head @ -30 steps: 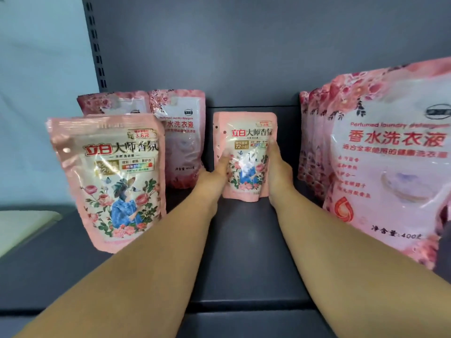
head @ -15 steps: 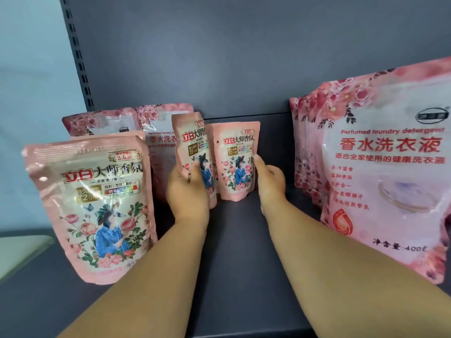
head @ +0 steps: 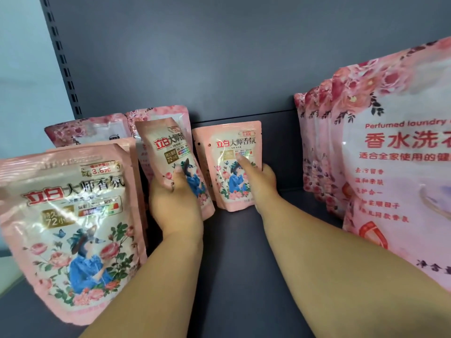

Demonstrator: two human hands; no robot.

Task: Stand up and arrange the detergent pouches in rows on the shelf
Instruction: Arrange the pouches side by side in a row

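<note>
Nearest us on the left, a peach detergent pouch [head: 70,230] stands at the shelf's front, printed with a figure in blue among roses, "72" and a "3.6元" tag. On our right a large rose-printed pouch [head: 400,167] reading "Perfumed laundry" heads a row [head: 314,145] of the same pouches, upright, running back. Between them we see a bare dark strip of shelf [head: 234,264] with room to move. Farther in, our left hand [head: 175,203] grips a tilted peach pouch [head: 170,157], thumb across its front. Beside it our right hand [head: 264,181] holds an upright peach pouch [head: 234,167] marked "3.8元", forefinger straight on its face. Two rose pouches [head: 156,118] stand at the back wall [head: 219,57].
</note>
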